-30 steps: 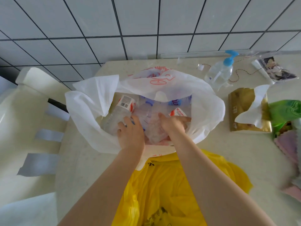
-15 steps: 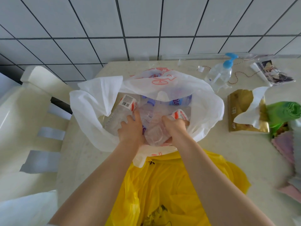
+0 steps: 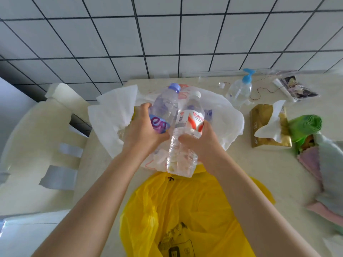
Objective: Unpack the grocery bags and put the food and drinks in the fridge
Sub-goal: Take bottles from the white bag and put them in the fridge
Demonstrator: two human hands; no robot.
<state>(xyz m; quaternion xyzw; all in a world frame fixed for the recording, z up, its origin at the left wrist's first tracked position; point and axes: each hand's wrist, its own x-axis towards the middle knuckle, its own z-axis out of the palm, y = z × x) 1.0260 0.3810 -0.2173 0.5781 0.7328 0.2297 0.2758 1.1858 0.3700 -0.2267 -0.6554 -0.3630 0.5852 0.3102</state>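
hands grip two bottles: left hand (image 3: pixel 143 130) purple-label bottle (image 3: pixel 164 110), right hand (image 3: pixel 201 143) red-label bottle (image 3: pixel 185 138); cream table (image 3: pixel 259 173), tiled wall (image 3: pixel 167 38).

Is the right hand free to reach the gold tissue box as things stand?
Probably not: the right hand grips the red-labelled clear water bottle. The path to the gold tissue box looks unobstructed.

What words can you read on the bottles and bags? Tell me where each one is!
"Wahaha": red letters on the white label of the white-capped bottle held by the right hand.
"en": only these purple letters show on the blue-capped bottle in the left hand.
Smaller print under "Wahaha": too small to read.
Red print on the white bag: unreadable.
Black print on the yellow bag: crumpled, unreadable.
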